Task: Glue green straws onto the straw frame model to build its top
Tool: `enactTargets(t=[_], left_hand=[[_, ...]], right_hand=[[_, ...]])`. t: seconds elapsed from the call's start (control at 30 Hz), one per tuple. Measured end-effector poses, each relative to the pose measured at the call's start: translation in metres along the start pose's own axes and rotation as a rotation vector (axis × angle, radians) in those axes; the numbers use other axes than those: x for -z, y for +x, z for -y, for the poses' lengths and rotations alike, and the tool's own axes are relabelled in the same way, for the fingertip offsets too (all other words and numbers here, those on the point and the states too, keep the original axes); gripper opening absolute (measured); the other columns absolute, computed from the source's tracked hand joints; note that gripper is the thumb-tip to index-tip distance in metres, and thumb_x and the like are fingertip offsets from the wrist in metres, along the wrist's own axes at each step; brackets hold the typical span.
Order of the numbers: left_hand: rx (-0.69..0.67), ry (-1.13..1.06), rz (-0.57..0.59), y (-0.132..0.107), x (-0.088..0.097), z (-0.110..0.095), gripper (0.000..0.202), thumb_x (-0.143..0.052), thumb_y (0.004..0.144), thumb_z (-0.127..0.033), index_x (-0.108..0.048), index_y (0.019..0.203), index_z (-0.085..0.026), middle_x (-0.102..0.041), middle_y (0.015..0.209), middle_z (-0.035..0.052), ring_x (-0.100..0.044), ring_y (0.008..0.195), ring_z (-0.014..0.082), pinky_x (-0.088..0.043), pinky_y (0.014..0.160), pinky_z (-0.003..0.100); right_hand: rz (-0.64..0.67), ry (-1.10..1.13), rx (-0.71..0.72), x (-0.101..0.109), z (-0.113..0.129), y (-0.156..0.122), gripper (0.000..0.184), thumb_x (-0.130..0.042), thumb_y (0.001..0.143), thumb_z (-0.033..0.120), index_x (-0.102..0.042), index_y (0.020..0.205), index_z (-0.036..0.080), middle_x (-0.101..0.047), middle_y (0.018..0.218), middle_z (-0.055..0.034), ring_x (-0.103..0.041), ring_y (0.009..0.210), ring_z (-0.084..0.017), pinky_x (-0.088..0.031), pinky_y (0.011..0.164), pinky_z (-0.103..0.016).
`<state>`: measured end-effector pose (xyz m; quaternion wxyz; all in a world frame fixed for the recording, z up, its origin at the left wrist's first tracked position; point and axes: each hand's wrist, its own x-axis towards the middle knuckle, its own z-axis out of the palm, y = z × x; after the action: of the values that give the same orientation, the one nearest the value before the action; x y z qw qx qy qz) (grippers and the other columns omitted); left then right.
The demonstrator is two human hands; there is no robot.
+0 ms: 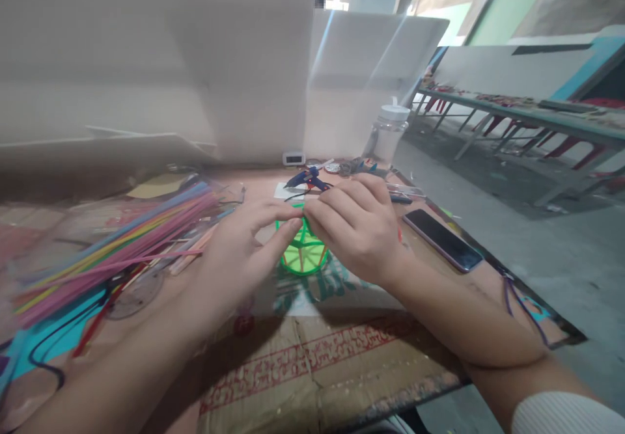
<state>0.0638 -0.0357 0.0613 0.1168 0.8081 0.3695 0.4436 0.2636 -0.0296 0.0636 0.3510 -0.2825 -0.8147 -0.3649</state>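
Note:
Between my hands stands a small craft piece (pixel 305 261) with a round yellow-green base, orange spokes and a bright green rim; green strips rise above it like a frame. My left hand (pixel 254 235) pinches the upper green ring from the left, thumb and forefinger nearly meeting. Curled over the right side of the same frame, my right hand (pixel 359 229) has its fingertips against the green strips. Its fingers hide that part of the piece. Just beyond the hands lies a dark blue glue gun (pixel 308 177).
Colourful pipe cleaners (pixel 131 245) lie in a bundle at left. A phone (pixel 443 239) rests at right, near the table edge, with purple cord (pixel 525 304) closer to me. Behind stand a clear water bottle (pixel 385 138) and a small digital display (pixel 293 159). Cardboard (pixel 303 362) covers the front.

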Motion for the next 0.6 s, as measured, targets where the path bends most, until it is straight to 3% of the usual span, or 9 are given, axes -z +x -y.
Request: enactTargets(t=[0.13,0.27,0.47,0.53,0.6], left_hand=[[0.142,-0.109,0.001,0.001,0.001,-0.002,0.016,-0.066,0.094,-0.034,-0.076,0.093,-0.022,-0.079,0.098,0.0,-0.07,0.092,0.0172,-0.05,0.087,0.028],[0.25,-0.19,-0.005,0.001,0.0,0.008,0.016,-0.071,0.09,-0.041,-0.078,0.091,-0.026,-0.079,0.094,-0.0025,-0.07,0.089,0.0182,-0.049,0.086,0.029],[0.321,-0.358,0.064,0.002,-0.003,0.018,0.015,-0.068,0.09,-0.039,-0.073,0.084,-0.025,-0.073,0.083,-0.0034,-0.066,0.081,0.0154,-0.048,0.077,0.026],[0.343,-0.387,0.049,0.004,-0.001,0.015,0.015,-0.067,0.089,-0.036,-0.07,0.081,-0.024,-0.072,0.08,-0.0032,-0.065,0.078,0.0144,-0.047,0.073,0.025],[0.359,-0.387,-0.009,0.007,0.004,0.012,0.015,-0.067,0.087,-0.034,-0.067,0.078,-0.022,-0.071,0.079,-0.0024,-0.064,0.076,0.0145,-0.047,0.07,0.024]], right_hand=[[-0.059,-0.007,-0.012,-0.002,0.002,-0.003,0.005,-0.062,0.098,0.019,-0.066,0.102,0.017,-0.075,0.087,-0.0021,-0.061,0.083,-0.02,-0.043,0.092,-0.04],[-0.083,0.133,-0.062,-0.006,-0.001,-0.003,0.005,-0.062,0.099,0.023,-0.066,0.098,0.02,-0.074,0.085,-0.0008,-0.063,0.086,-0.019,-0.044,0.088,-0.038],[-0.063,0.346,-0.064,0.0,-0.005,0.004,0.008,-0.063,0.099,0.027,-0.068,0.096,0.021,-0.075,0.087,-0.0015,-0.066,0.086,-0.018,-0.046,0.082,-0.035],[-0.035,0.458,-0.136,0.007,-0.013,0.007,0.017,-0.061,0.101,0.034,-0.069,0.104,0.019,-0.076,0.093,-0.0038,-0.067,0.089,-0.019,-0.048,0.083,-0.035],[-0.01,0.522,-0.313,0.013,-0.027,0.006,0.024,-0.056,0.102,0.037,-0.067,0.114,0.019,-0.075,0.1,-0.0049,-0.068,0.092,-0.019,-0.049,0.083,-0.034]])
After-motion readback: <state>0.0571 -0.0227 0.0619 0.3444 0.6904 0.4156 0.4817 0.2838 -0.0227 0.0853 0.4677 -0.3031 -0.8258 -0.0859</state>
